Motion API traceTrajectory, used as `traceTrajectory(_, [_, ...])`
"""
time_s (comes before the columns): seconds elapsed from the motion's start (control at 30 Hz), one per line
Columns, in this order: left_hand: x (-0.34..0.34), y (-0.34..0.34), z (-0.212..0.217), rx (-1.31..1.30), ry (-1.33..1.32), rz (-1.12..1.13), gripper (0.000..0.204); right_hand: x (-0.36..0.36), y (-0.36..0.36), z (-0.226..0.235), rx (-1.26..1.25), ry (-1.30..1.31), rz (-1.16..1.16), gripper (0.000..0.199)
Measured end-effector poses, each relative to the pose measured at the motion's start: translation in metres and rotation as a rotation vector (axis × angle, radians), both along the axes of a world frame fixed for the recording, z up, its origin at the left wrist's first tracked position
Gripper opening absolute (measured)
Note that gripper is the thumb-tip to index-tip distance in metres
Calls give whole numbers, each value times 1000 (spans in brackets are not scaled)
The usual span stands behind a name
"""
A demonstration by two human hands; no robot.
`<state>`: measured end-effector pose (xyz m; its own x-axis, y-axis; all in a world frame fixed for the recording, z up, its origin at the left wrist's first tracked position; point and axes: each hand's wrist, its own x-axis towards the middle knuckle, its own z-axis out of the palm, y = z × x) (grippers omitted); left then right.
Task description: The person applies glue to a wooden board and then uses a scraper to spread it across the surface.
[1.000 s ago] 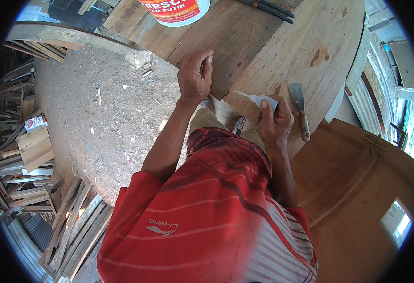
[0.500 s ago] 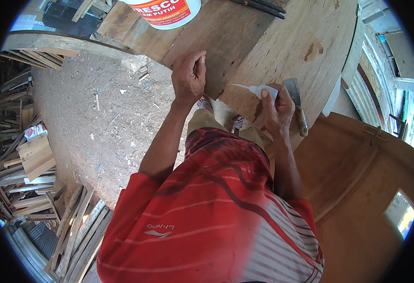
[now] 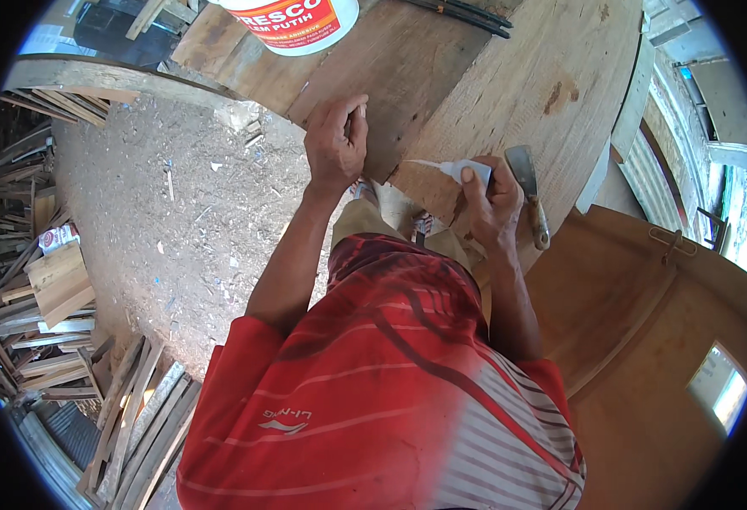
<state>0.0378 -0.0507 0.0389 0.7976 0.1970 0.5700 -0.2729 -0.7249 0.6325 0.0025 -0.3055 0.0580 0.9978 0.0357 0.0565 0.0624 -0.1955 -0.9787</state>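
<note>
Fingers of the right hand (image 3: 497,204) are closed around a small white bottle (image 3: 457,168), right of centre in the frame, with the thumb pressed on its side. Fingers of the left hand (image 3: 337,149), at upper centre, are curled in toward the thumb; whether anything small is pinched there cannot be told.

Both hands are held by the near edge of a wooden worktop (image 3: 552,76), made up of a darker board and a paler, stained one. Just to the right of the right hand, a scraper (image 3: 527,180) is laid with its grey blade toward the top of the frame, so that side is partly taken up. At the top, a white tub (image 3: 301,25) with a red-orange label is set on the boards, and dark rods (image 3: 458,15) are seen beside it. Littered ground (image 3: 169,212) is shown at left, bordered by piled wood pieces (image 3: 50,348); a brown panel (image 3: 637,340) is seen at lower right.

From the right fingers, the bottle's thin nozzle (image 3: 428,163) is pointed left, toward the left hand, well apart from its fingers. Whether wood is touched by the tip cannot be told.
</note>
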Motion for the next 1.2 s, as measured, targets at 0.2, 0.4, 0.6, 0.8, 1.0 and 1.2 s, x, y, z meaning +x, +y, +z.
traceTrajectory(0.2, [0, -3, -3, -26, -23, 14, 17, -5, -3, -2, 12, 85, 29, 18])
traceTrajectory(0.4, [-2, -4, 2, -38, 6, 29, 18, -5, 2, 0, 37, 31, 3, 16])
traceTrajectory(0.6, [-2, -3, 0, -8, -13, 23, 15, -6, 4, 4, 1, -1, 1, 18])
traceTrajectory(0.8, [-2, -4, 0, -4, -11, 34, 15, -5, 2, -1, -11, -5, -25, 19])
traceTrajectory(1.0, [-2, -4, 2, -17, -5, 29, 16, -4, 0, -3, -49, -15, -28, 20])
traceTrajectory(1.2, [-4, -5, 5, -27, 12, 21, 17, -3, 0, -1, -42, -45, -46, 20])
